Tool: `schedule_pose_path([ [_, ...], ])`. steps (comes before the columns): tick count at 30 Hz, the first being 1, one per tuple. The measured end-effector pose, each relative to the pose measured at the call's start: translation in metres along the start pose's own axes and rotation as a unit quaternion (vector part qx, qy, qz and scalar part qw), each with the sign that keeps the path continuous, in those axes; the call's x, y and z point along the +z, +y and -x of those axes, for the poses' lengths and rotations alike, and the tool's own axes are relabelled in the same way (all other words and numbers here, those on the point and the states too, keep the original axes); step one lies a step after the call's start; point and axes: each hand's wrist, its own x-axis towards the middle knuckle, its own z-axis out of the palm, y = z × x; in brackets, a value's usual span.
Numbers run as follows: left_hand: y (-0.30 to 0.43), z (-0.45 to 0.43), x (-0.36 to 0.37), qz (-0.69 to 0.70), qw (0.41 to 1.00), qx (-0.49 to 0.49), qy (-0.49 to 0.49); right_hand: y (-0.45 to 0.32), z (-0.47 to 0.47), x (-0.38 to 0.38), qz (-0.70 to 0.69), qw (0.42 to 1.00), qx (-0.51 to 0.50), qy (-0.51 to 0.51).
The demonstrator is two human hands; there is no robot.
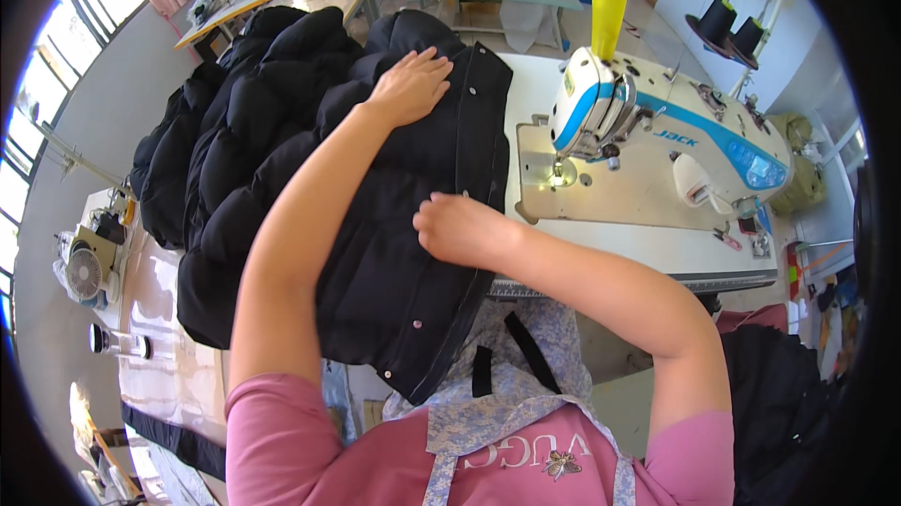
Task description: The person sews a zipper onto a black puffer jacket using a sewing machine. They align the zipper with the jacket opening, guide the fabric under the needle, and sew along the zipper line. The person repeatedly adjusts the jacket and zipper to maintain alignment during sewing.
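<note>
A black quilted puffer jacket (267, 119) is spread over the table left of a white and blue Jack sewing machine (669, 126). Its flat front placket (482, 126), dotted with several snap buttons, lies along the machine bed. My left hand (414, 87) rests flat on the upper part of the jacket, fingers extended towards the placket. Lower down, my right hand (461, 228) is on the fabric near the placket's edge, its fingers curled; whether it pinches cloth is hidden. The lit needle area (559, 171) is to the right of the placket, apart from both hands.
Small thread snips (728, 238) lie at the machine table's right end. Black thread cones (718, 20) stand on a holder at upper right. A clear bottle (121, 343) and a small fan (84, 274) are at the left. Dark cloth (771, 400) hangs at lower right.
</note>
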Motion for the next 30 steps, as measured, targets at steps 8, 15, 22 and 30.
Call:
schedule_pose_path([
  [8, 0.038, 0.126, 0.054, -0.026, 0.981, -0.164, -0.098, -0.057, 0.183, -0.061, -0.378, 0.908, 0.156, 0.093],
  [15, 0.189, 0.190, -0.057, -0.005, 0.984, -0.082, -0.156, -0.156, 0.257, -0.034, -0.472, 0.822, 0.295, -0.120],
  [22, 0.166, 0.029, 0.005, 0.059, 0.987, 0.148, -0.015, -0.190, 0.300, -0.020, -0.447, 0.823, 0.319, -0.143],
  [30, 0.223, 0.064, 0.062, 0.003, 0.998, -0.037, 0.052, -0.131, 0.361, -0.076, -0.334, 0.766, 0.526, -0.157],
])
